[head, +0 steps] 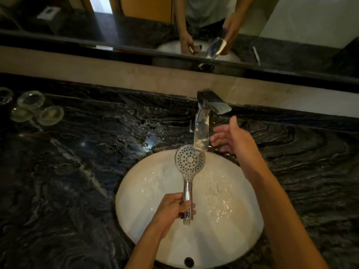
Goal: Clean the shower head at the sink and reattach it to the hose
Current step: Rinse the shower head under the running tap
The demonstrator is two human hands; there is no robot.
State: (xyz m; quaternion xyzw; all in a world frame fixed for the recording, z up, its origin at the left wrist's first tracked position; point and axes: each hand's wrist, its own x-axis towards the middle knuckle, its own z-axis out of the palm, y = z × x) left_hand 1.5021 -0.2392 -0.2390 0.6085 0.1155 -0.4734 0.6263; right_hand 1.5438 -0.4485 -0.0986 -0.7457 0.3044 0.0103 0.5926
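The left hand (174, 207) is gripping the shower head (190, 167) by its chrome handle over the white sink (242, 220), long axis running toward the faucet (206, 121), nozzle face turned up just under the spout. The right hand (231, 135) is hovering beside the faucet, fingers spread apart, holding nothing.

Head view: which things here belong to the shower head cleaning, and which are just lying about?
In use: shower head, gripped by the left hand; tap; sink; right hand, open beside the tap.

Lying about: glass dishes on the counter; mirror.
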